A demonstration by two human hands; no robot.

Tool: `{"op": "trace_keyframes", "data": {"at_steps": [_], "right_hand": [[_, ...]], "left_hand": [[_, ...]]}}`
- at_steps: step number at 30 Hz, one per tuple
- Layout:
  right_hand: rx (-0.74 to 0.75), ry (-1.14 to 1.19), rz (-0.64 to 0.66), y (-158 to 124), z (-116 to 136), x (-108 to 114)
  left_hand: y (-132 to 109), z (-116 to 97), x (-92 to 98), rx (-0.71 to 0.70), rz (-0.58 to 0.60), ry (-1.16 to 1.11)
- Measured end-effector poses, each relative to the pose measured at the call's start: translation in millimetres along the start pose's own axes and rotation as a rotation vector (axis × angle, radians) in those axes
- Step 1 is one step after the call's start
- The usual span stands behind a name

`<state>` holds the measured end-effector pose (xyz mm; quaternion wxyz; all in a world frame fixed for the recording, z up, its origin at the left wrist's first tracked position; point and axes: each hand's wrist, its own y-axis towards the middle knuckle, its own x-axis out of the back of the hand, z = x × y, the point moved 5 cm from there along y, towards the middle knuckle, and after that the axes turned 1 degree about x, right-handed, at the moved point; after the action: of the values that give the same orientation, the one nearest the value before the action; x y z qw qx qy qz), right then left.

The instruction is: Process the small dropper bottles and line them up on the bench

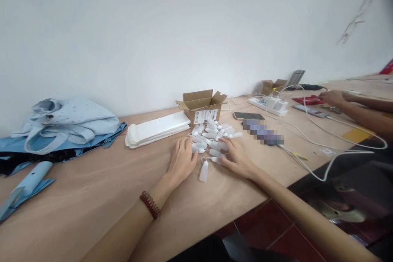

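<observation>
A loose pile of small, whitish translucent plastic tags [211, 133], some with thin loops, lies on the brown table. At its left edge rests my left hand [181, 157], palm down with fingers stretched out, the fingertips against the tags. My right hand [236, 157] is at the pile's right side, its fingers apart and touching the tags there. Between the hands, one tag [203, 172] lies separate on the near side. An open cardboard box [204, 114] with a white label stands just behind the pile.
White paper bags [159, 128] lie stacked left of the box, with pale blue cloth [76, 120] further left. To the right are a phone [249, 116], a power strip [278, 109] and white cables. Another person's hand [333, 98] is at the far right.
</observation>
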<state>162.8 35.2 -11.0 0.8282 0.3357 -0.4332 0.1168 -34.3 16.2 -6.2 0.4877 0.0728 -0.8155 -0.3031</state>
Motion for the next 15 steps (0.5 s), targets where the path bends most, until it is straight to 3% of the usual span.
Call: {"op": "trace_keyframes", "data": {"at_steps": [2, 5, 8, 11, 15], "right_hand": [[-0.005, 0.02, -0.066, -1, 1, 9], [-0.009, 0.058, -0.134, -5, 5, 19], [0.117, -0.024, -0.083, -10, 17, 16], [0.189, -0.171, 0.014, -13, 25, 4], [0.148, -0.315, 0.063, -12, 29, -7]], "left_hand": [[-3, -11, 5.9, -0.044, 0.015, -0.023], [-16, -35, 3.0, -0.158, 0.21, -0.017], [-28, -48, -3.7, -0.154, 0.359, 0.098], [-31, -48, -7.1, -0.108, 0.399, 0.158], [-30, -47, -7.3, -0.106, 0.405, 0.103]]}}
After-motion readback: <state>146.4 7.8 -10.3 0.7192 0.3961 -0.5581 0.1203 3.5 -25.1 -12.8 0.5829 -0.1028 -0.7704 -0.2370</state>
